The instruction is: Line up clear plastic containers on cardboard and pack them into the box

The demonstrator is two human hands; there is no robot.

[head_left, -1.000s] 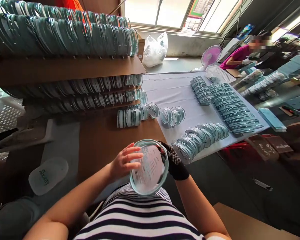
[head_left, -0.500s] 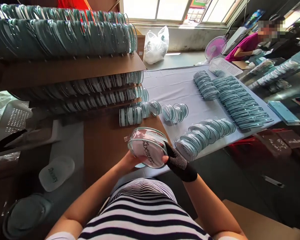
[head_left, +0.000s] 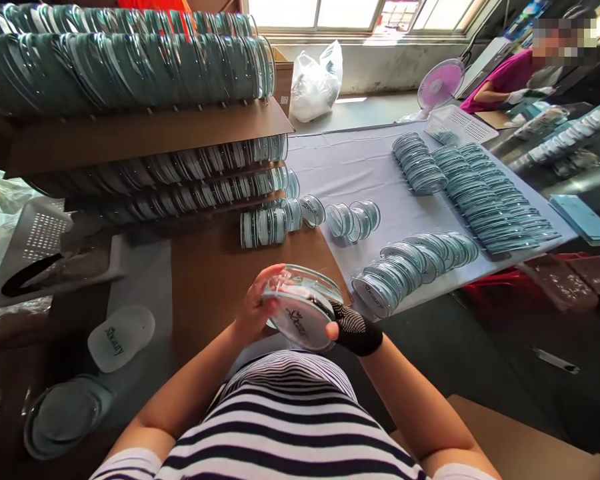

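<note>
A round clear plastic cosmetic pouch (head_left: 300,320) with dark "beauty" lettering and a teal rim is held tilted in front of my striped shirt. My bare left hand (head_left: 255,303) grips its upper left side, fingertips along the rim and showing pink through the plastic. On the pouch's right edge is my right hand (head_left: 357,331), in a black dotted glove with a bare thumb tip; the thumb presses the printed face while the other fingers are hidden behind. Just right of that glove, a row of similar pouches (head_left: 410,270) leans along the table edge.
A white-covered table (head_left: 340,160) carries stacked pouches (head_left: 495,200) on its right side. Cardboard tiers (head_left: 180,137) packed with pouches rise at the left. Flat white printed pieces (head_left: 117,340) lie lower left. A pink fan (head_left: 440,83) and a co-worker (head_left: 510,87) are farther back.
My left hand has moved from the pouch's lower left side up to its upper left rim. The pouch has tipped and sunk slightly, and the view has shifted a little.
</note>
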